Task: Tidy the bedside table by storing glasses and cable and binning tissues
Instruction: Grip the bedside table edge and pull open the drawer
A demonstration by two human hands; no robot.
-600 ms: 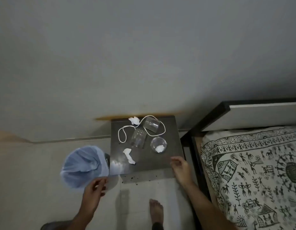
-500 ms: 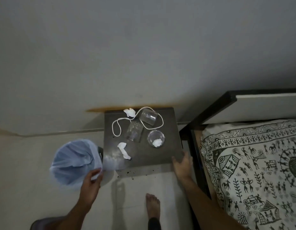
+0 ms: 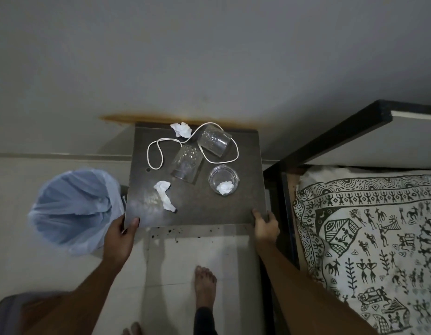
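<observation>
Three clear tumblers sit on the dark, matte, speckled counter [image 3: 248, 165]. One patterned glass [image 3: 185, 164] lies on its side, a second glass [image 3: 214, 143] lies tipped just beyond it, and a third glass [image 3: 223, 179] stands upright with a crumpled white tissue [image 3: 225, 187] inside. A thin white cable [image 3: 156, 153] loops loosely around and between the fallen glasses. Another balled tissue [image 3: 182, 129] rests at the far edge, and a long twisted tissue [image 3: 165, 195] lies nearer the person, up and right of the left grip.

The left hand [image 3: 120, 238] clasps the counter's near left corner, thumb on top and fingers hidden beneath. The right hand [image 3: 266, 227] clasps the near right corner the same way; the upright glass stands up and left of it.

Directly left of the left grip is a bin [image 3: 74, 209] lined with a thin, wrinkled pale-blue plastic bag, touching the counter's side. Right of the right grip runs a black bed frame [image 3: 330, 139], with a white bedspread [image 3: 369, 238] printed in black folk figures. Below lie pale floor tiles [image 3: 202, 250] with dark specks, a bare foot [image 3: 204, 284] on them. A plain grey wall [image 3: 209, 56] rises behind, with a rusty-orange stain along the counter's back edge.
</observation>
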